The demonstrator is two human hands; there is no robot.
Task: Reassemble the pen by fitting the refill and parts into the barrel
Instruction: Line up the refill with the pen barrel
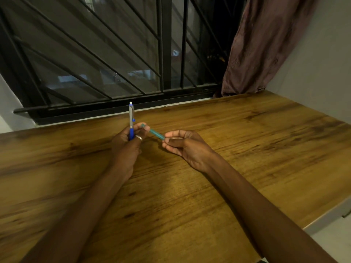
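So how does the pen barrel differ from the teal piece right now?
The pen barrel stands nearly upright in the left hand; the teal piece lies slanted between both hands. The barrel is blue and silver with a white top; the piece is plain teal. The barrel looks longer and thicker. The right hand pinches only the teal piece. Both are off the table.

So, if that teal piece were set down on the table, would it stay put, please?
Probably not: the teal piece looks like a thin, round tube, so it may roll on the smooth wooden table. It seems light and stiff, pinched straight between fingertips.
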